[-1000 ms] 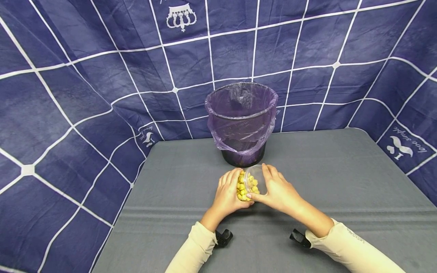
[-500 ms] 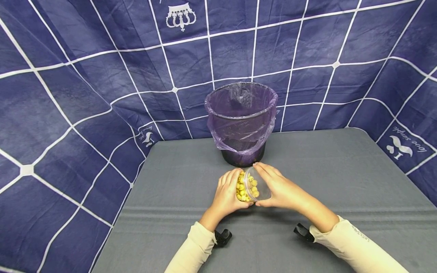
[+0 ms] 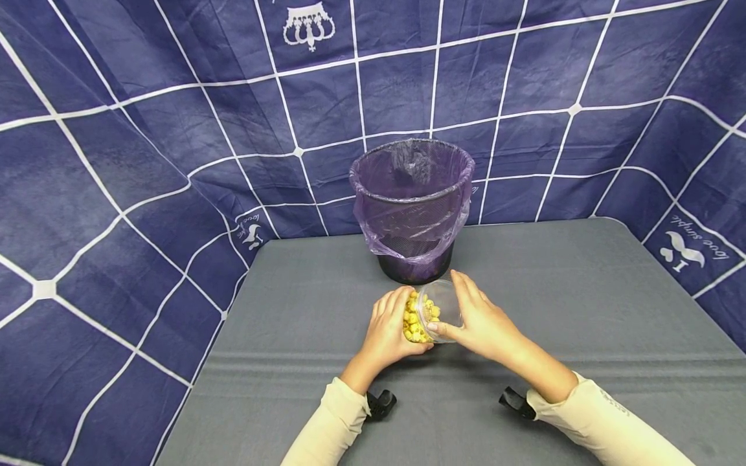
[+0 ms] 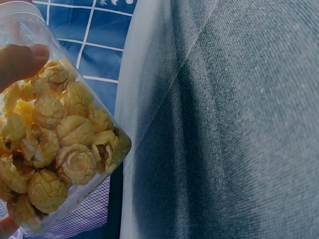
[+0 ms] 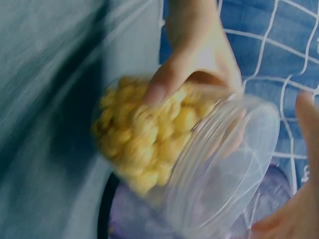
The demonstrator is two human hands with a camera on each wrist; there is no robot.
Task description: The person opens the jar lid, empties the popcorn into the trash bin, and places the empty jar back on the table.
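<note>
A clear plastic jar (image 4: 44, 31) of yellow popcorn balls (image 3: 412, 323) lies tilted over on its side, its clear screw lid (image 3: 445, 304) facing right. My left hand (image 3: 381, 330) grips the jar's body, with its thumb (image 4: 22, 62) across the wall in the left wrist view. Around the lid my right hand (image 3: 486, 329) is spread, index finger past the upper edge and thumb at the front. A gap shows between these fingers and the lid in the right wrist view. The lid sits on the jar's mouth.
Just behind the hands stands a black mesh waste bin (image 3: 408, 270) lined with a purple plastic bag (image 3: 402, 223). Grey cloth (image 3: 303, 310) covers the table. Blue curtains (image 3: 245, 116) with white lines hang at the back and both sides.
My right hand has turned about the lid, first forward with the thumb low, then back with the thumb up and fingers spread. The left hand and jar have hardly moved.
</note>
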